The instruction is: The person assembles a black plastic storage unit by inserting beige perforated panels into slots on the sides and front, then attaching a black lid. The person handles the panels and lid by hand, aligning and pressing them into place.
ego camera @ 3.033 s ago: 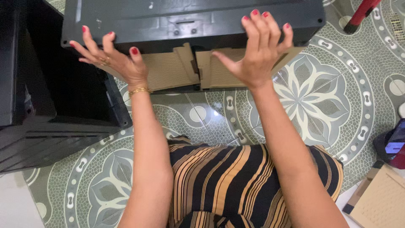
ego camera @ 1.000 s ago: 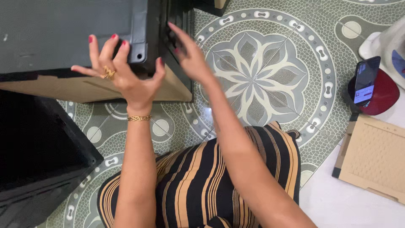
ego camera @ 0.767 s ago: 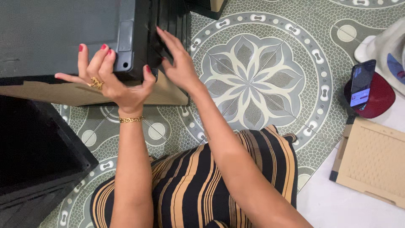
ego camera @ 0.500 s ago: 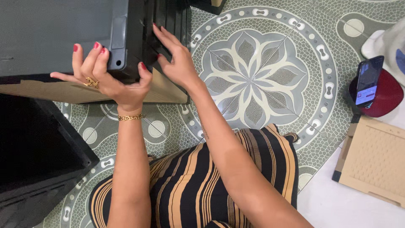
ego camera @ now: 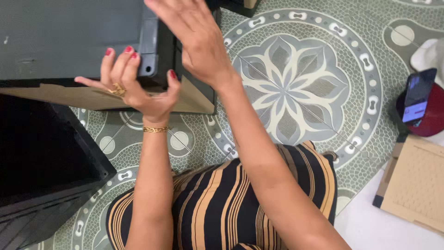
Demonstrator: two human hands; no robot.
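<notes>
A large dark grey plastic panel (ego camera: 69, 41) lies across the top left, resting on brown cardboard (ego camera: 92, 99). My left hand (ego camera: 134, 88) grips the panel's near right corner, fingers over the top edge and thumb on the side. My right hand (ego camera: 196, 41) is raised above the panel's right end, fingers spread, holding nothing. A black ribbed part (ego camera: 194, 88) sits just right of that corner, partly hidden by my right wrist.
A black plastic bin (ego camera: 41, 162) stands at the lower left. A phone (ego camera: 418, 95) rests on a dark red round object (ego camera: 432, 115) at the right edge. A flat cardboard piece (ego camera: 416, 183) lies at the lower right. My striped lap (ego camera: 222, 208) fills the bottom centre.
My right hand has lifted off the panel's right end and now hovers open above it. My left hand keeps its grip on the corner. The view has shifted slightly.
</notes>
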